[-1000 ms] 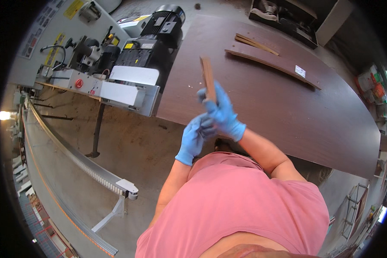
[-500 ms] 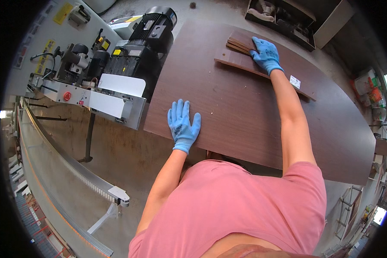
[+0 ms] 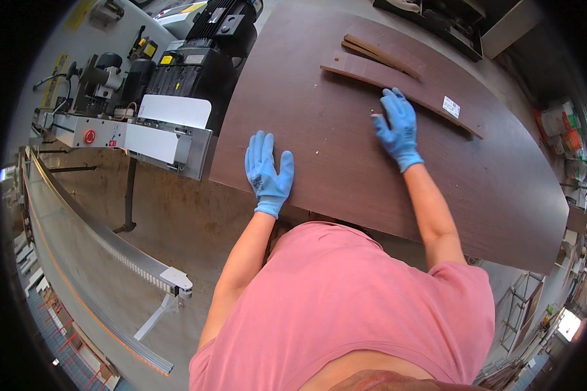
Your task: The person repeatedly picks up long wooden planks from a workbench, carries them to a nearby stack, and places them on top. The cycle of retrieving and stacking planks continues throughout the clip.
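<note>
A large dark brown board [image 3: 346, 176] spreads out flat in front of me. My left hand [image 3: 267, 176], in a blue glove, rests with its fingers spread at the board's near left edge and holds nothing. Over the middle of the board is my right hand [image 3: 398, 127], also gloved in blue, its fingers apart and nothing in it. Just beyond its fingertips lies a long brown strip [image 3: 430, 109] bearing a white label [image 3: 451, 107]. Behind that strip, a few narrow brown strips [image 3: 378, 55] lie close together on the board.
To the left stands a machine with a black motor [image 3: 218, 32], a white guard plate [image 3: 174, 109] and a red button [image 3: 89, 136]. A metal conveyor rail [image 3: 111, 238] curves along the lower left. At the far edge sits an open dark box [image 3: 437, 26].
My right hand has come off the narrow strips and drawn back toward me, in front of the labelled strip. The left hand stays at the board's edge. The view has shifted slightly.
</note>
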Available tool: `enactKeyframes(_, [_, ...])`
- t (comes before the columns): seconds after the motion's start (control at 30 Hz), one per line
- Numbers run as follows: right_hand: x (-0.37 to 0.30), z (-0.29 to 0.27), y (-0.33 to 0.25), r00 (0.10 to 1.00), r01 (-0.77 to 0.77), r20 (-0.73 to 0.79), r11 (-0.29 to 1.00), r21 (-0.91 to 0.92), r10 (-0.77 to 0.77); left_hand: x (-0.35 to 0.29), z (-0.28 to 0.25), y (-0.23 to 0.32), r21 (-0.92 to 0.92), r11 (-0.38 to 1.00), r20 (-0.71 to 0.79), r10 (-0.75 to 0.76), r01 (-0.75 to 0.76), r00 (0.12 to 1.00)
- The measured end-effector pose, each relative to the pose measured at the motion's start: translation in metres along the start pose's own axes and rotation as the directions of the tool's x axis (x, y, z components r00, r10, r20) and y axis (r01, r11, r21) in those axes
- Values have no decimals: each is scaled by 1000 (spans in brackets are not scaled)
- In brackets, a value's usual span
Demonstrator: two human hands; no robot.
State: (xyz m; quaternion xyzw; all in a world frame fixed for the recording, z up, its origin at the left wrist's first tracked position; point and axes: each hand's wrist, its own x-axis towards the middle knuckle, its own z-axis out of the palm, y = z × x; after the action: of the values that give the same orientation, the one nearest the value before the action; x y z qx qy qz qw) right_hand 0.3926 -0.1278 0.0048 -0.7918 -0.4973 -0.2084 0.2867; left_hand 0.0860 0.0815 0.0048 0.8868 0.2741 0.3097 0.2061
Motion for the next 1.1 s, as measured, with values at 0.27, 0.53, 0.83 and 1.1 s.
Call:
enactKeyframes(0.27, [-19,22,-289,869,19,311,653,757,-386,0,-58,-9,-395,917,-352,-201,49,914])
enactKeyframes(0.53, [64,89,-172,988,-65,142,998,6,63,-53,-168,-63,-337,894,-489,-434,295,756])
enactKeyframes(0.83, [2,101,-393,532,227,296,470,853,-794,-112,-173,-135,-495,767,-432,-625,408,650])
enactKeyframes(1.1, [39,90,-338,960,114,231,976,186,-156,-153,-234,-230,-593,617,-418,-785,517,457])
